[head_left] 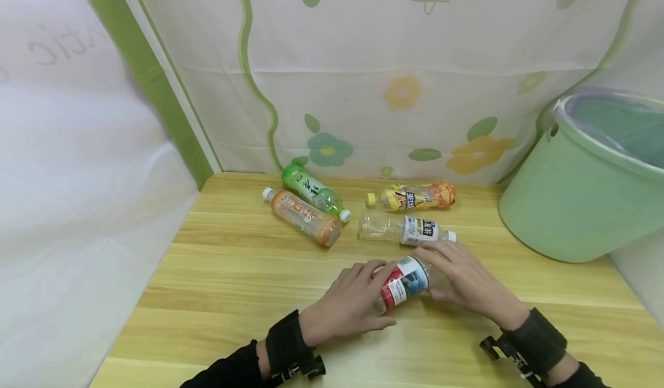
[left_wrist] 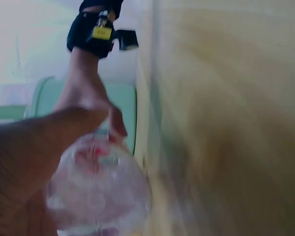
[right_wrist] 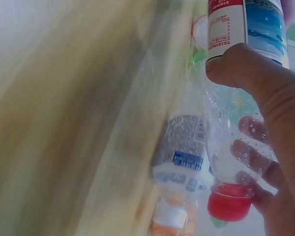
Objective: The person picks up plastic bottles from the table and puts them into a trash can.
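A clear plastic bottle [head_left: 406, 281] with a red, white and blue label is held between both hands, low over the wooden table. My left hand [head_left: 347, 301] grips its base end, fingers over the top and thumb on the near side. Around the neck half curls my right hand [head_left: 474, 281]; the right wrist view shows the red cap [right_wrist: 230, 201] on and droplets inside. In the left wrist view the round bottle base [left_wrist: 98, 187] faces the camera. Just beyond the right fingers lies a clear bottle with a white label [head_left: 417, 229], white cap pointing right.
At the back left lie a green-labelled bottle [head_left: 313, 191] and an orange-labelled bottle [head_left: 303, 216], side by side. A yellow-capped bottle [head_left: 415, 196] lies at the back right. A light green bin [head_left: 576, 186] with a liner stands at the right. A printed curtain [head_left: 363, 42] hangs behind.
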`<action>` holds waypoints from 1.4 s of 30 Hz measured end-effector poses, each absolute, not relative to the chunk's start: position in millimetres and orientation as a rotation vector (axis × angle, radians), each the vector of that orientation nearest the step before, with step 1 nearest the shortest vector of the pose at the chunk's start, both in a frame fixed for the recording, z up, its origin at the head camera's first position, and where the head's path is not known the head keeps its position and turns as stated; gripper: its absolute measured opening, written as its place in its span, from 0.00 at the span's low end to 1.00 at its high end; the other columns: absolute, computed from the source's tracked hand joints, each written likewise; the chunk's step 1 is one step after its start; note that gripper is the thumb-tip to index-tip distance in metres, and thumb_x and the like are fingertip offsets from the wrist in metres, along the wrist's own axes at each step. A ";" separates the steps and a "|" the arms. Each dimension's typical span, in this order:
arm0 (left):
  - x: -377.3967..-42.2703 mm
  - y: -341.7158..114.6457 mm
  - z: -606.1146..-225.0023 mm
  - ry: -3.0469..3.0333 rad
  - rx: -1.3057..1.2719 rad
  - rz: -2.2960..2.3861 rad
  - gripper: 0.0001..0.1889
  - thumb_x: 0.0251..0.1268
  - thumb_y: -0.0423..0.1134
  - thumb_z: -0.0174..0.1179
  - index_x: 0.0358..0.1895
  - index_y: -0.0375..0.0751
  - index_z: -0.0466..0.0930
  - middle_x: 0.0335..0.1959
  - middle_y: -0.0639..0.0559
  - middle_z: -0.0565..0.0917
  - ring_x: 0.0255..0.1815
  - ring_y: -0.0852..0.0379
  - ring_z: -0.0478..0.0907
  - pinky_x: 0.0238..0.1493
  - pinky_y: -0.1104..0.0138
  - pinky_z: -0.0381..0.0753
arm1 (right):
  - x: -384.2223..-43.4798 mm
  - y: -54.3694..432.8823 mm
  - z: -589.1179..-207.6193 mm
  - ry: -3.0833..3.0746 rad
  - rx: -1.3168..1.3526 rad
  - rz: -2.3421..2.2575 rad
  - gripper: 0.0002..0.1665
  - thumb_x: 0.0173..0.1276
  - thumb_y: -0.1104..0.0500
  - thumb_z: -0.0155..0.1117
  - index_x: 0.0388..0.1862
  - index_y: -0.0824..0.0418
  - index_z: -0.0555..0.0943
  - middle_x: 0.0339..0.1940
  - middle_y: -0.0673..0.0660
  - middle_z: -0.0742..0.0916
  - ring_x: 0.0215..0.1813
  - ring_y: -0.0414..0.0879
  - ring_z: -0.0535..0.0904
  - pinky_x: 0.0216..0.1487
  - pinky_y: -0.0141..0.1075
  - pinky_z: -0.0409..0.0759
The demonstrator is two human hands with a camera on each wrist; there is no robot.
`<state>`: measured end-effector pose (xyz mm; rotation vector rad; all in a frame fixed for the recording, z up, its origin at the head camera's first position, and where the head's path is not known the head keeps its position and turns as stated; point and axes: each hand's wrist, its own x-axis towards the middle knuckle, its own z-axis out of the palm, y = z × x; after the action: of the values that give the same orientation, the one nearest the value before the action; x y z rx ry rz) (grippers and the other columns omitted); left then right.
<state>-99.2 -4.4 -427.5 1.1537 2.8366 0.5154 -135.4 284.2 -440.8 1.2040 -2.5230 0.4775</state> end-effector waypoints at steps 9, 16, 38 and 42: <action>-115.9 -54.7 -411.0 2.840 1.130 0.489 0.58 0.60 0.75 0.59 0.84 0.47 0.44 0.81 0.41 0.51 0.80 0.39 0.48 0.71 0.39 0.56 | -139.9 295.0 -436.2 -2.516 1.126 0.460 0.53 0.38 0.58 0.86 0.68 0.63 0.77 0.62 0.64 0.80 0.61 0.59 0.75 0.57 0.60 0.76; -125.9 -100.0 -401.0 2.888 0.999 0.565 0.52 0.65 0.74 0.54 0.84 0.50 0.47 0.83 0.42 0.47 0.81 0.39 0.44 0.73 0.39 0.50 | -139.9 300.7 -434.7 -2.541 1.065 0.485 0.54 0.39 0.58 0.87 0.70 0.61 0.75 0.63 0.65 0.79 0.60 0.61 0.76 0.55 0.61 0.76; -138.3 -161.4 -434.5 3.062 0.708 0.572 0.44 0.74 0.69 0.47 0.83 0.46 0.53 0.83 0.40 0.44 0.80 0.33 0.36 0.73 0.35 0.40 | -136.1 313.1 -429.7 -2.542 0.960 0.485 0.54 0.39 0.59 0.86 0.70 0.63 0.75 0.60 0.64 0.80 0.56 0.62 0.77 0.51 0.61 0.78; -137.7 -161.4 -442.9 3.053 0.680 0.557 0.44 0.73 0.70 0.47 0.83 0.47 0.52 0.82 0.39 0.46 0.80 0.32 0.37 0.72 0.34 0.40 | -135.5 314.0 -429.8 -2.549 0.957 0.497 0.52 0.45 0.54 0.86 0.71 0.63 0.74 0.60 0.64 0.80 0.56 0.62 0.77 0.51 0.62 0.77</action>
<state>-137.7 -161.4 -442.9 0.6802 3.0534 0.5570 -135.5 314.0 -429.8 0.9574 -2.5493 0.4971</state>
